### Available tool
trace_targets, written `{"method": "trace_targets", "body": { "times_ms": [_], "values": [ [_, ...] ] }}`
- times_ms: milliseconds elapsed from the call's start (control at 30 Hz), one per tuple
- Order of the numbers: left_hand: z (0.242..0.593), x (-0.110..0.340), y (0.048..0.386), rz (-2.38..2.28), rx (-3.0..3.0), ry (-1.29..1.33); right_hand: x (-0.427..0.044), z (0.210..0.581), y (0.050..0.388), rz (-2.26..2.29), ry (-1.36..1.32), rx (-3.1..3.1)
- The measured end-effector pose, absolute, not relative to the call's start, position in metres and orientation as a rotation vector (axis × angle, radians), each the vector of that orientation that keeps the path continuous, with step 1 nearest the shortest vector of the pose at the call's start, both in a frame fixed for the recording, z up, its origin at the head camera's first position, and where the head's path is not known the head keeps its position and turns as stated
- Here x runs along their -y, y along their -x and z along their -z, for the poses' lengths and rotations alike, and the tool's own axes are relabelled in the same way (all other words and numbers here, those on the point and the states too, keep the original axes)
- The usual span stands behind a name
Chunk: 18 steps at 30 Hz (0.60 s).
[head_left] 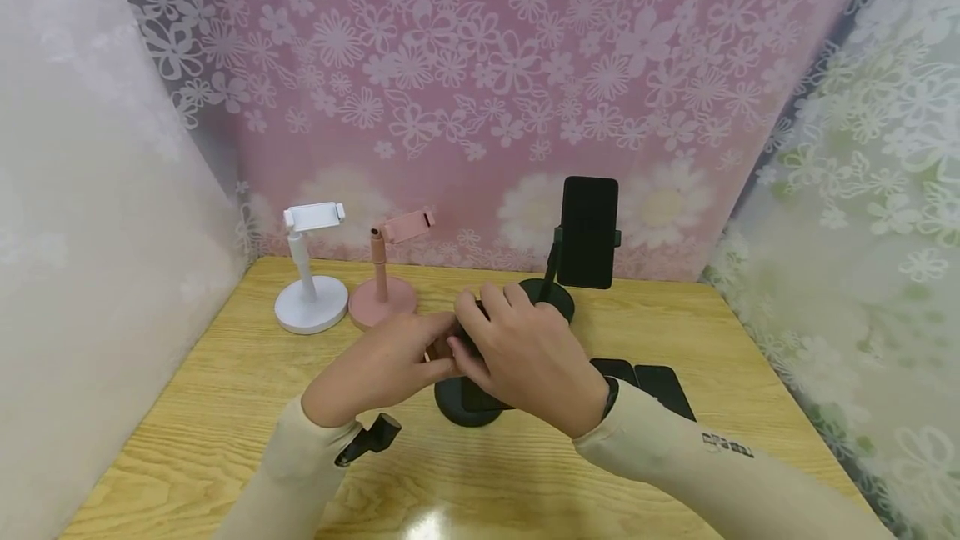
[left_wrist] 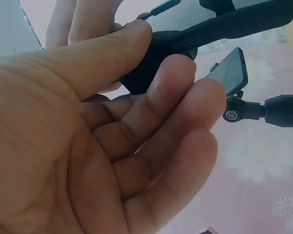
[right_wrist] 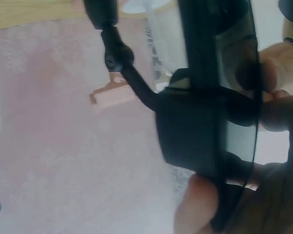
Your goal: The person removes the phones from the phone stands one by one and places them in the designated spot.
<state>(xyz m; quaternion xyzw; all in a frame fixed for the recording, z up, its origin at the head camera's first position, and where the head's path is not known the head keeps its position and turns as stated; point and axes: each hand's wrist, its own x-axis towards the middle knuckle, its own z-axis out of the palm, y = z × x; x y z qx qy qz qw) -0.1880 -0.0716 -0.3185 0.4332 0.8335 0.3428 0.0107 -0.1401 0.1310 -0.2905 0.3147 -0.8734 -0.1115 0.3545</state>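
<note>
A black phone stand with a round base (head_left: 453,411) stands between my hands. A dark phone (head_left: 480,397) lies at its holder, mostly covered by my hands in the head view. My left hand (head_left: 382,365) pinches the black holder's clamp (left_wrist: 146,61) between thumb and fingertips, the other fingers curled below. From the other side, my right hand (head_left: 528,357) grips the phone, its thumb (right_wrist: 198,204) near the holder's clamp (right_wrist: 190,129) in the right wrist view. Whether the phone is seated in the clamp, I cannot tell.
Behind my hands, another black stand (head_left: 555,294) bears an upright phone (head_left: 588,232). A white stand (head_left: 311,307) and a pink stand (head_left: 382,302) stand at the back left. Two dark phones, one (head_left: 663,386) farther right, lie beside my right wrist. A floral curtain (head_left: 480,90) hangs behind the table.
</note>
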Motion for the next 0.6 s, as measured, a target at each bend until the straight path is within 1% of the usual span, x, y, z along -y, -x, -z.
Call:
{"method": "trace_targets", "body": {
  "times_ms": [367, 600],
  "values": [
    [0.3199, 0.0692, 0.1865, -1.052, -2.629, -1.315, -0.1320, 0.2963, 0.1498, 0.159, -0.805, 2.244],
    [0.3204, 0.0690, 0.1856, -1.076, -2.627, -1.319, -0.1298, 0.2955, 0.1499, 0.174, -0.790, 2.223]
  ]
}}
